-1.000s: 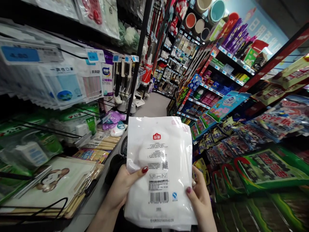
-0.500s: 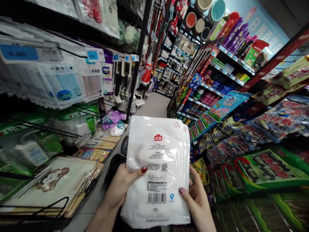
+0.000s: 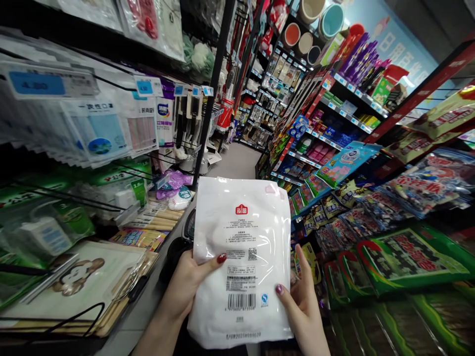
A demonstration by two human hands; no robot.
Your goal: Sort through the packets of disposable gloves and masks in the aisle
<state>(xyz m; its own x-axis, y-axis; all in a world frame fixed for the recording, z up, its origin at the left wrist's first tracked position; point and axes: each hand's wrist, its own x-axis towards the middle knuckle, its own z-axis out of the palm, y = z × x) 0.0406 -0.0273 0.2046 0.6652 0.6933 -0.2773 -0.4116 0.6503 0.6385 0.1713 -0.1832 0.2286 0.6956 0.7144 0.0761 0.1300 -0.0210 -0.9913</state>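
A white plastic package (image 3: pixel 241 242) stands upright in front of me, its printed back toward me, with a red logo, small text, a QR code and a barcode. My left hand (image 3: pixel 187 284) grips its left edge, thumb pressed flat on the front and the other fingers hidden behind. At the lower right edge, my right hand (image 3: pixel 306 304) holds the package with its thumb on the front. Its index finger points up and away from the edge, while the remaining fingers are mostly hidden. What the package contains cannot be seen.
Bagged face masks (image 3: pixel 100 131) hang on the left, above clipboards (image 3: pixel 77 282). On the right, green snack bags (image 3: pixel 419 257) and other candy packs line a shelf. A floor aisle (image 3: pixel 243 158) runs ahead toward shelves of household goods. Part of a dark basket (image 3: pixel 190 225) shows behind the package.
My right index finger has lifted and straightened away from the package's edge. The package has tilted very slightly; my left hand keeps the same grip.
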